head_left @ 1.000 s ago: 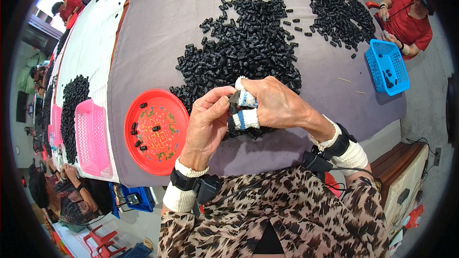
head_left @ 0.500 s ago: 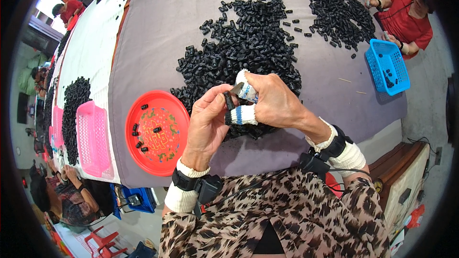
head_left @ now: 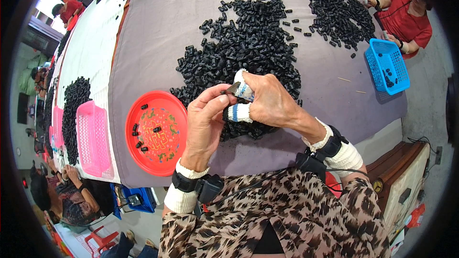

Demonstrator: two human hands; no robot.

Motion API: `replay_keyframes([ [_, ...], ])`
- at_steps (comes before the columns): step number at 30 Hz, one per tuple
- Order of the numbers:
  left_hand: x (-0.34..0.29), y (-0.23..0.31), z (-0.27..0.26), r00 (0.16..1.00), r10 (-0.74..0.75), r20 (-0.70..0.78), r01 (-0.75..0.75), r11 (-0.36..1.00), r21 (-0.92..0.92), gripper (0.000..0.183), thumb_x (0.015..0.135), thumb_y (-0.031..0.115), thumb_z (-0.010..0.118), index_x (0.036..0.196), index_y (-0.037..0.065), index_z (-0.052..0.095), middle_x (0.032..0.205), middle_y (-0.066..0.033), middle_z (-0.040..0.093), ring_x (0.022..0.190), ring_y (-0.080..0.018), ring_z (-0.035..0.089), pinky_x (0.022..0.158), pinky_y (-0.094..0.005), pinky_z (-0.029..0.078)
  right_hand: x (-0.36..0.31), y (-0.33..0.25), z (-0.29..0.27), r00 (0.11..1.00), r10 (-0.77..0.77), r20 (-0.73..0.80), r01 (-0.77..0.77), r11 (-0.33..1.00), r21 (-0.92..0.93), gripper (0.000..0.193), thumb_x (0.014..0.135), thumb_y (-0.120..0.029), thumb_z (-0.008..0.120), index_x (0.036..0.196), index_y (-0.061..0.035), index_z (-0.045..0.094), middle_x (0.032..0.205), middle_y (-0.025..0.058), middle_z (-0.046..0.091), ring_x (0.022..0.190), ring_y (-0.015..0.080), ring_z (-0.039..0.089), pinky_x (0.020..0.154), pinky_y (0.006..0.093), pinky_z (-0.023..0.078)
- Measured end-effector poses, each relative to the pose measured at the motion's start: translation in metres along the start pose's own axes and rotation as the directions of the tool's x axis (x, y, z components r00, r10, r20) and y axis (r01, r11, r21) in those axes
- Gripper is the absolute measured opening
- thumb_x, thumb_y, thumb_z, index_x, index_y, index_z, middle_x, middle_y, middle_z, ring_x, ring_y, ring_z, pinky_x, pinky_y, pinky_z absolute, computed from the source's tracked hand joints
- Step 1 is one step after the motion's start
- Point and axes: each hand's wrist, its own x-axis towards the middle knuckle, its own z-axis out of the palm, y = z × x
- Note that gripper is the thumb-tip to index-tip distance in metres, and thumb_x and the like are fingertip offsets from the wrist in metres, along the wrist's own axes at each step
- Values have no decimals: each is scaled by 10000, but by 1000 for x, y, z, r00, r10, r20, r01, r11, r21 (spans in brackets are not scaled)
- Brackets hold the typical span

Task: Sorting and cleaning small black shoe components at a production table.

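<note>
My right hand (head_left: 273, 99) is closed round a small knife (head_left: 233, 88). Its short grey blade sticks out by white knit finger covers (head_left: 239, 113), one blue-striped; the handle is largely hidden. Thumb and forefinger of my left hand (head_left: 205, 117) pinch a small black cylindrical piece (head_left: 232, 97) right at the blade, and it is now mostly covered by the fingers. Both hands meet above the near edge of a large heap of black pieces (head_left: 248, 43). Left of my left hand lies a red round tray (head_left: 131, 148) with several black pieces in it.
A pink basket (head_left: 93, 138) stands farther left beside another black heap (head_left: 76, 119) on white cloth. At right are a blue basket (head_left: 388, 67), thin sticks (head_left: 344, 79) and a co-worker in red (head_left: 411, 19). Another person (head_left: 67, 191) sits at lower left.
Both hands have shifted slightly to the left. The black piece, upright and plain to see before, is now mostly hidden between the fingers by the blade.
</note>
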Motion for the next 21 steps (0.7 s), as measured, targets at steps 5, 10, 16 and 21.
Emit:
replay_keyframes([
  [5,-13,22,-44,973,170,-156,-137,970,203,252,829,70,576,1059,-32,575,863,-80,624,775,-118,595,677,-220,485,1,20,-6,997,28,-77,-28,1000,-6,343,703,-267,732,789,9,547,644,87,567,564,154,521,545,305,443],
  [10,-39,39,-130,831,472,-295,-65,610,790,270,836,76,587,1089,-16,574,940,-81,613,853,-121,574,716,-229,477,-2,42,-29,984,120,-132,-103,986,128,201,810,-213,604,825,-24,540,644,48,556,562,133,537,528,277,432],
  [16,-8,9,-67,919,384,-87,-104,450,887,163,810,113,633,945,22,643,873,-29,622,776,-95,561,683,-241,450,-14,51,-46,940,292,-176,-245,937,251,113,831,-120,459,806,-37,531,576,2,487,433,69,435,401,229,352],
  [21,31,-42,-7,867,346,360,-405,65,912,178,725,101,685,876,26,628,756,-73,557,736,-191,551,670,-293,438,-28,59,-51,932,317,-177,-266,928,261,110,823,-107,476,787,-31,548,560,-3,489,429,62,442,387,221,342],
])
